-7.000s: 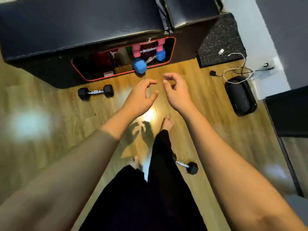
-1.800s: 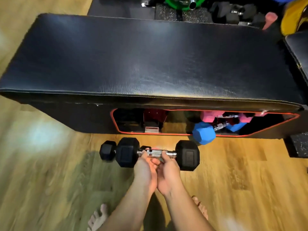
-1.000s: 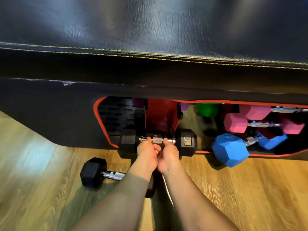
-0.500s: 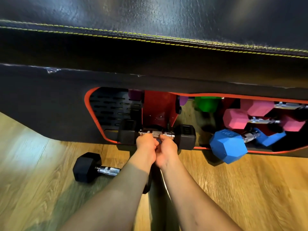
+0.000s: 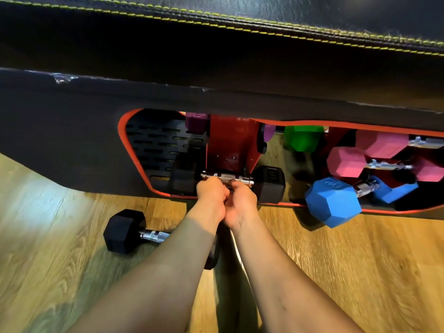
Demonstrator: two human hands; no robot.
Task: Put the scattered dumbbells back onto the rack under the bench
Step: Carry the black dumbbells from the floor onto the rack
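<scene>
A large black hex dumbbell (image 5: pixel 269 183) with a chrome handle sits in the red-trimmed opening (image 5: pixel 121 131) under the black bench (image 5: pixel 216 68). My left hand (image 5: pixel 210 197) and my right hand (image 5: pixel 239 203) are side by side, both curled around its handle. The dumbbell's left head is inside the opening in front of the slotted black rack panel (image 5: pixel 153 145). A smaller black dumbbell (image 5: pixel 125 230) lies on the wooden floor to the left, partly hidden under my left forearm.
Inside the opening stand a red bracket (image 5: pixel 230 140), purple (image 5: pixel 195 121), green (image 5: pixel 302 139), pink (image 5: pixel 348 162) and blue (image 5: pixel 332 203) dumbbells. The blue one pokes out over the lower trim onto the wooden floor (image 5: pixel 360 260).
Both hands have carried the large black dumbbell from above the floor into the opening under the bench. It has moved slightly deeper in the last half second. The small dumbbell stayed on the floor.
</scene>
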